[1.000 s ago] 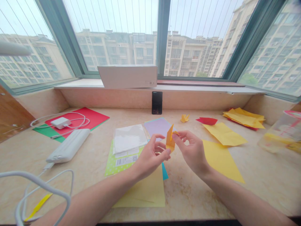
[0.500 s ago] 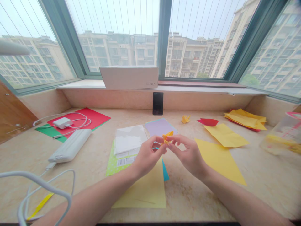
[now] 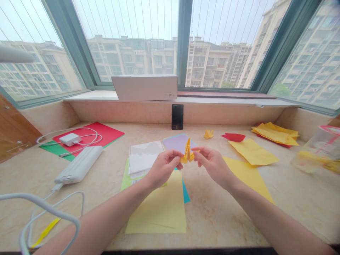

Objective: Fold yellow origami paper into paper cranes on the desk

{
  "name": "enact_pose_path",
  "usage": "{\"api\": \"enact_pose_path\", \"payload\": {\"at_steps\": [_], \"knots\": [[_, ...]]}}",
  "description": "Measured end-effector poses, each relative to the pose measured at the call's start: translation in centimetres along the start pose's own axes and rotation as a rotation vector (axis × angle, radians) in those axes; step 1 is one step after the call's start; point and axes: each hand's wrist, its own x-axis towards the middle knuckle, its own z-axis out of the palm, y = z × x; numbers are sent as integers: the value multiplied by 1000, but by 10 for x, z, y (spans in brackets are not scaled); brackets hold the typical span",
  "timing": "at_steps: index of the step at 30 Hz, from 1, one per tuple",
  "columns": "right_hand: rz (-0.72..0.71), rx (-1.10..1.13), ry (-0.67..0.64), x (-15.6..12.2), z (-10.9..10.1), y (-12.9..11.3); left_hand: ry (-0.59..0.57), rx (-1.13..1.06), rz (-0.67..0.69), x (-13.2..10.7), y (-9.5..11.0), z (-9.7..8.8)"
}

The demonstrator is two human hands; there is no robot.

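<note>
A folded yellow-orange paper piece (image 3: 188, 153), like a small origami figure, is held up between both hands in the middle of the view. My left hand (image 3: 166, 165) pinches its left side between thumb and fingers. On the other side, my right hand (image 3: 209, 162) pinches its right end. A tall pointed part stands upright at its centre. Below the hands lie a pale yellow sheet (image 3: 162, 212) and a blue piece of paper (image 3: 186, 193). Beyond them sits a similar small folded yellow paper figure (image 3: 208, 134).
On the left are a white power bank (image 3: 79, 164) and a charger (image 3: 70, 139) on red paper (image 3: 106, 132). White packets (image 3: 146, 156) lie centre-left. Yellow sheets (image 3: 253, 152), a red folded paper (image 3: 233, 137) and a clear plastic cup (image 3: 318, 152) are right. A phone (image 3: 177, 117) leans at the back.
The hands have drawn slightly apart, each keeping a pinch on the folded paper. Its sides are now spread, and a pointed part stands upright between them.
</note>
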Motion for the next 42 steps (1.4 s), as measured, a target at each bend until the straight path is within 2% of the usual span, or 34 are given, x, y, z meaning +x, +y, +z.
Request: {"api": "enact_pose_path", "payload": {"at_steps": [9,23,37,42], "knots": [[60,183,98,2,-2,-2,46,-29,-8,0,4,-2],[59,177,148,4,-4,1,128,-74,20,2,5,-2],[70,250,169,4,-4,4,160,-139,8,7,-4,-6],[49,273,221,6,-4,6,159,-289,-12,5,-1,-2]]}}
